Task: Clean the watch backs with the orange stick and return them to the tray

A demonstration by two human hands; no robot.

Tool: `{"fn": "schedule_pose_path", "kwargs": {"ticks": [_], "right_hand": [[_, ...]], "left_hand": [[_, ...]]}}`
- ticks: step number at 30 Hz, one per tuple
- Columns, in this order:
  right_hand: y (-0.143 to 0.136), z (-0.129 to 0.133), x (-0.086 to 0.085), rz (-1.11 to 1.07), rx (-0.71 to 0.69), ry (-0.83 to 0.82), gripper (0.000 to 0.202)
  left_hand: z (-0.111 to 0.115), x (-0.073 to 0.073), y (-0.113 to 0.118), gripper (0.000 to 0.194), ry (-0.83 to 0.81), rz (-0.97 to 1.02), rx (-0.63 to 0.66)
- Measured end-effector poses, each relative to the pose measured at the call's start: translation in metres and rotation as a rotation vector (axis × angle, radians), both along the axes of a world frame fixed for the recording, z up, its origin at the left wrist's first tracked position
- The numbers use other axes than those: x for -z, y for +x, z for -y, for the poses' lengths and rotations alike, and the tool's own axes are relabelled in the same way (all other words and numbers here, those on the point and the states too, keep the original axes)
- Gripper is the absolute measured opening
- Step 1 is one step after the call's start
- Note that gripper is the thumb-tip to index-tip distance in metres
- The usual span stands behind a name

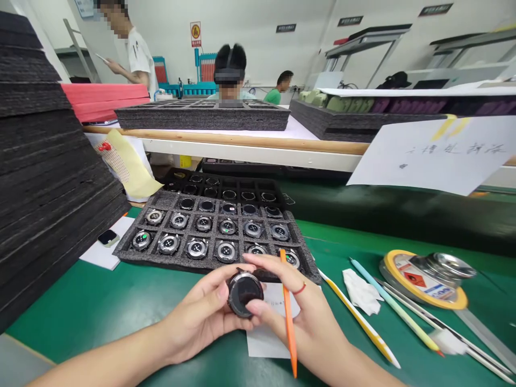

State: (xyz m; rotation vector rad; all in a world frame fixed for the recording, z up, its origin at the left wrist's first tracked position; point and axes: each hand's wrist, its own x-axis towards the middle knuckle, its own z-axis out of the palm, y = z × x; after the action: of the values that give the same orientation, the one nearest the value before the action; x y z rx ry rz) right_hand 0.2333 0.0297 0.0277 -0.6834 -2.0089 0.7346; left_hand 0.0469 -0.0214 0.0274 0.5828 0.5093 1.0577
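A round black watch case (244, 294) with a dark face is held up over the front of the bench, its face toward me. My left hand (205, 306) grips it from the left, thumb on the rim. From the right, my right hand (298, 301) pinches the same watch case, and an orange pry stick (288, 322) lies across that hand between the fingers. Just beyond stands a grey foam tray (133, 250) with rows of watch cases, many with their sensor backs up. Beneath my hands lies a white paper (266, 341) with writing, partly covered.
At the right are a yellow-rimmed solvent dispenser (423, 279), tweezers, pens (358, 317) and a crumpled tissue (363, 290). Stacked black foam trays (36, 161) rise on the left. A square-faced watch (108, 237) lies on paper. A shelf (250, 148) spans the back; several people are beyond.
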Motion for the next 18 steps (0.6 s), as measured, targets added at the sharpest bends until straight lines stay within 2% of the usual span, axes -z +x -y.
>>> {"fn": "schedule_pose_path", "kwargs": {"ticks": [3,5,9,12,15,18], "right_hand": [[-0.001,-0.003,0.000,-0.103,0.006,-0.257,0.028],[-0.001,-0.003,-0.003,-0.135,-0.025,-0.336,0.013],[0.000,-0.003,-0.010,-0.104,-0.021,-0.291,0.013],[0.000,-0.002,-0.012,-0.002,-0.023,-0.236,0.023],[-0.002,0.001,-0.009,0.144,-0.077,-0.141,0.026],[-0.003,0.003,-0.006,0.154,-0.073,-0.094,0.024]], "left_hand": [[0.000,0.003,-0.002,0.033,0.058,-0.038,-0.020],[-0.001,0.004,-0.003,0.029,0.082,-0.054,-0.031],[-0.003,0.002,-0.004,0.039,0.055,-0.104,-0.043],[-0.004,0.003,-0.002,0.051,-0.003,-0.171,0.056],[-0.002,0.005,0.003,0.071,-0.062,-0.292,0.171],[0.002,0.004,0.008,0.071,-0.079,-0.353,0.196]]}}
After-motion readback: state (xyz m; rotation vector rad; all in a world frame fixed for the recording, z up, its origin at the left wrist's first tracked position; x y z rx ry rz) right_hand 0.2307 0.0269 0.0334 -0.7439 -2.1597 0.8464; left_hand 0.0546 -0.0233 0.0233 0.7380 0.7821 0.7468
